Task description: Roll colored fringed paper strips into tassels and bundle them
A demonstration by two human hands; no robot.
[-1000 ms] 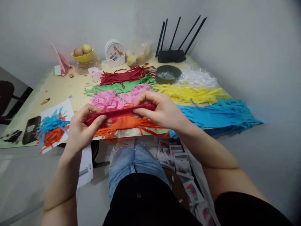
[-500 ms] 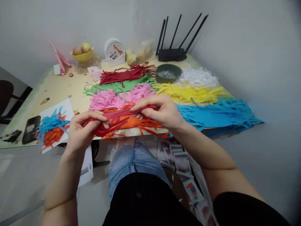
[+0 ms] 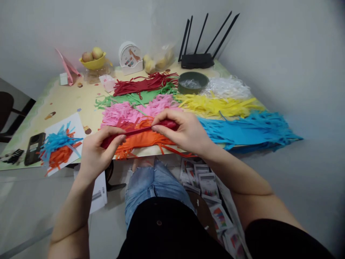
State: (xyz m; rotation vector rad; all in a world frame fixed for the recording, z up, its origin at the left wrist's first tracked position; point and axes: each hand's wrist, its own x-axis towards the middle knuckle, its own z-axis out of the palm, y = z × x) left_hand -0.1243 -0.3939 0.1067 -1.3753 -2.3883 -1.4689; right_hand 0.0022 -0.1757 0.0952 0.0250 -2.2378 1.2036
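Note:
A narrow, twisted strip of red fringed paper stretches between my two hands over the front of the table. My left hand pinches its left end between thumb and fingers. At the other end my right hand grips it the same way, and a folded red part shows above my fingers. Directly below lies orange fringed paper along the table edge. Pink fringed paper is just behind, and blue fringed paper spreads to the right of my right hand.
Green, dark red, yellow and white fringe lie further back, around a dark round bowl. A black router stands behind. On the left are a blue-and-orange tassel bundle on white paper and a phone.
The red paper has gone from a flatter, wider band with loose fringe hanging down to a tighter, thinner twist. Both hands stay at nearly the same place.

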